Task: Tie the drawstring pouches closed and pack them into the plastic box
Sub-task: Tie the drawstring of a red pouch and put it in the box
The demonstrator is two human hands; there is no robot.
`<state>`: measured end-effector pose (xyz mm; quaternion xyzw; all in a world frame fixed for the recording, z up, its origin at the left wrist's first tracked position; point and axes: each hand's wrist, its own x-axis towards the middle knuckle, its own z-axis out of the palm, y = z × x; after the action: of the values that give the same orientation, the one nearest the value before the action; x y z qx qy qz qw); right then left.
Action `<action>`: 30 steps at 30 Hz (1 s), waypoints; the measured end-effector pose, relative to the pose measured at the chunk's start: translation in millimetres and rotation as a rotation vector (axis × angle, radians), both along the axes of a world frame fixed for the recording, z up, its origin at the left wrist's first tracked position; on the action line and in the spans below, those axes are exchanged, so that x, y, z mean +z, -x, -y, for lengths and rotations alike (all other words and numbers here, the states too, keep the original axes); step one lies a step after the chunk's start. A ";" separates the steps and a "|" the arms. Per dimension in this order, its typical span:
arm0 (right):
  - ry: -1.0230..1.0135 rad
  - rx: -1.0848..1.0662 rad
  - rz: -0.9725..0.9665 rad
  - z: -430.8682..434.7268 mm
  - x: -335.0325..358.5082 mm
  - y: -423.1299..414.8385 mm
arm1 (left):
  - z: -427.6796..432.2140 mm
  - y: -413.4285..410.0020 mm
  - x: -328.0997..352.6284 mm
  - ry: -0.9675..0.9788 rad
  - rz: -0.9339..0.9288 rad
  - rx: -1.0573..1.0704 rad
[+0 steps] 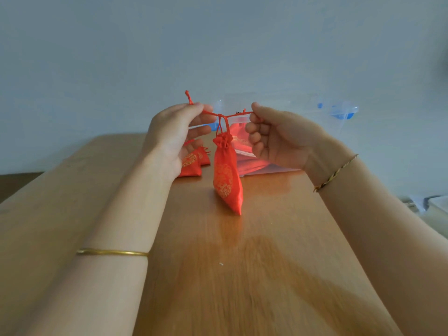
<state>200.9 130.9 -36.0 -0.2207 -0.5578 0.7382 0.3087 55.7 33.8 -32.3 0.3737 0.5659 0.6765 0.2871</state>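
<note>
Light: soft, even, rather dim, cool grey-blue on the wall (218,44) | Glare: pale sheen down the middle of the desk (218,238) | Shadows: faint, soft-edged, beside the forearms (116,214) | Focus: near wood grain smeared, clear plastic box (303,112) hazy | Edges: wide-angle stretch, darkening at upper right.

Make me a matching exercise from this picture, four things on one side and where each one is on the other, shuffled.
Things: 1 hanging pouch; 2 plastic box; 3 gold bangle; 4 braided bracelet
Places: A right wrist; B far end of the table; C left forearm; D dangling from cords between left hand and right hand
Pairs: 1-D, 2-B, 3-C, 4-A
</note>
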 end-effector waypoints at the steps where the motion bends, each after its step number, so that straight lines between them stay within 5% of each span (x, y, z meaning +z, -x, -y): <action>1: 0.063 0.026 -0.024 -0.5 -0.4 -0.4 | -0.9 1.0 -0.6 0.021 0.041 -0.006; 13: 0.435 0.065 -0.503 6.1 -12.4 13.6 | -7.1 2.8 -12.1 0.037 0.395 -0.025; 25: 0.174 -0.182 -0.112 -4.0 -12.1 4.5 | -12.9 9.1 -16.6 -0.135 0.446 0.083; 30: 0.035 -0.225 -0.044 0.6 -8.2 4.8 | -10.1 2.4 -11.3 -0.143 0.131 -0.028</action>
<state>196.1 130.4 -44.2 -0.2712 -0.5098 0.7129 0.3979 53.3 43.9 -43.6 0.3561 0.4909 0.7342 0.3054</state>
